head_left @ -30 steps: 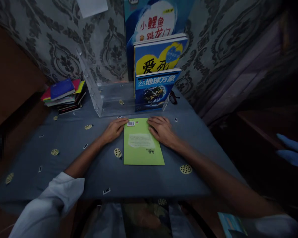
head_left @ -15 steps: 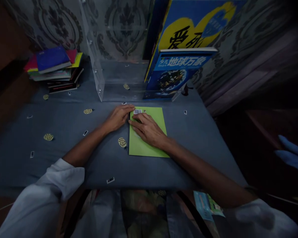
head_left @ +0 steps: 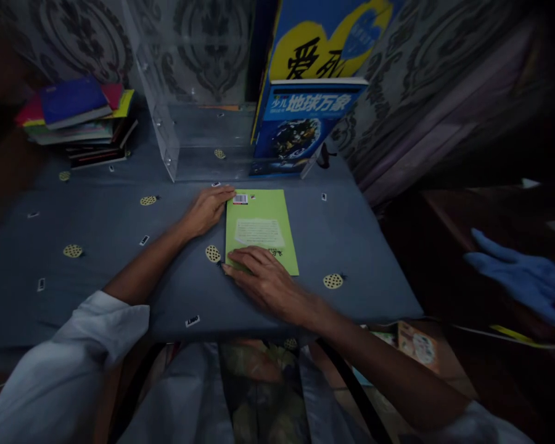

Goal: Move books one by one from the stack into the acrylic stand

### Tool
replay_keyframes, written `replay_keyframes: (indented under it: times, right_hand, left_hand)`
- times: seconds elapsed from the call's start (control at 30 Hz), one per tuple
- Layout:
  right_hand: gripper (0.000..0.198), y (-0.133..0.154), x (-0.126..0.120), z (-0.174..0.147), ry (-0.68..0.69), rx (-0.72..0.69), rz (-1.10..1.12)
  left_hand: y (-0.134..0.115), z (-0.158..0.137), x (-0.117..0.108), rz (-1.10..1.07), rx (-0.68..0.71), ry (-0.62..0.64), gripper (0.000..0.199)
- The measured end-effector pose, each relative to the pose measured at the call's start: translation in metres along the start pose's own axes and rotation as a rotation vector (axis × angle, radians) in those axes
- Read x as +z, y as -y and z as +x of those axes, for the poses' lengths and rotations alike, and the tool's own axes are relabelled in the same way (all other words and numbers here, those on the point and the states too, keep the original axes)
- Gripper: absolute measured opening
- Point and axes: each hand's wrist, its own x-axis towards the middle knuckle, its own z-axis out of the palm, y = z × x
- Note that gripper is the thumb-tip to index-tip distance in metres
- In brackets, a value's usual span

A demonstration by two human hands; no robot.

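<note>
– While I watch remotely, what's nearest?
– The right hand (head_left: 268, 287), unclenched, laid across the lower-left corner of the green book (head_left: 259, 219)
– And farther?
– I see that book flat on the table (head_left: 351, 240), left hand (head_left: 207, 211) extended at its top-left corner, clear stand (head_left: 160, 126) beyond

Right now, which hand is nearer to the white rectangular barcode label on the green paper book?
Left. The left hand is just beside the label; the right hand covers the book's near left corner.
</note>
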Motion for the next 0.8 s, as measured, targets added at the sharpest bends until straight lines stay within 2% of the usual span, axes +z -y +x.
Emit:
replay_keyframes:
  times: [0.2,0.53,0.7,0.8]
  right_hand:
    - [0.034,-0.003,-0.004,-0.022,0.001,0.034,-0.013]
    - [0.043,-0.018,-0.041,-0.084,-0.007,0.204,-0.05]
    - [0.041,-0.022,-0.042,-0.084,-0.005,0.249,-0.076]
    - [0.047,-0.024,-0.042,-0.08,0.012,0.293,-0.105]
  left_hand:
    - [-0.006,0.0,-0.005,0.072,0.018,0.03,0.041]
    - [-0.021,-0.001,-0.016,0.099,-0.033,0.134,0.054]
    - [-0.028,-0.006,-0.014,0.174,-0.058,0.206,0.06]
    - [-0.033,-0.007,-0.014,0.208,-0.062,0.208,0.062]
